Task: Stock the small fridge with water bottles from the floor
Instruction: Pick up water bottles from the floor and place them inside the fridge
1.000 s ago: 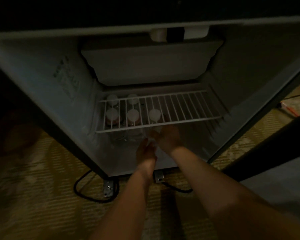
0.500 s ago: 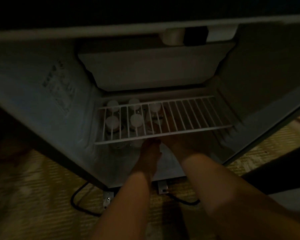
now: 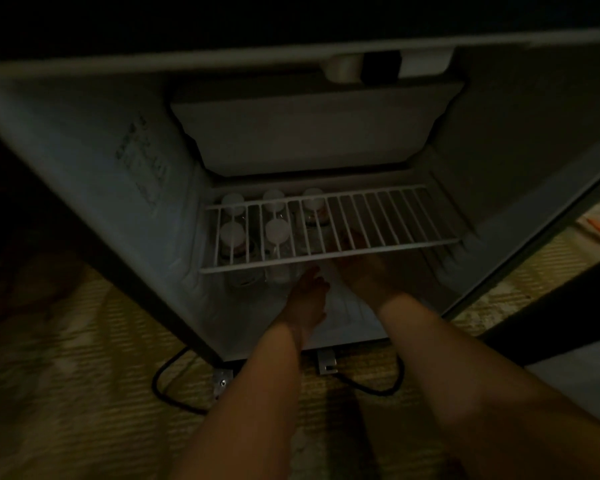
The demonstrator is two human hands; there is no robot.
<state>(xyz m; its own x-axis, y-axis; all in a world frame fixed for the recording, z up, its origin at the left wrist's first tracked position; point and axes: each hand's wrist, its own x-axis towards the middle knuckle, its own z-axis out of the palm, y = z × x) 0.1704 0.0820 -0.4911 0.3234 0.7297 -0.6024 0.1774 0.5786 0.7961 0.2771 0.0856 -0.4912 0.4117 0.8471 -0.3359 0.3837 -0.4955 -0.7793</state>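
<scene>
The small fridge (image 3: 174, 216) stands open in dim light, with a white wire shelf (image 3: 388, 220) across it. Under the shelf stand several white-capped water bottles (image 3: 277, 231) at the left. My right hand (image 3: 355, 261) reaches under the shelf and its fingers are against the third back-row water bottle (image 3: 313, 202), partly hidden by the wires. My left hand (image 3: 307, 296) hovers over the fridge floor just in front of the bottles, fingers loosely apart and holding nothing.
A closed freezer flap (image 3: 309, 133) sits above the shelf. The right half under the shelf holds no bottles. A black cable (image 3: 174, 393) loops on the woven mat below the fridge. The open door (image 3: 551, 289) is at right.
My right hand has gone deeper under the shelf, and the third bottle's cap has shifted from the front row to the back row. My left hand followed slightly inward.
</scene>
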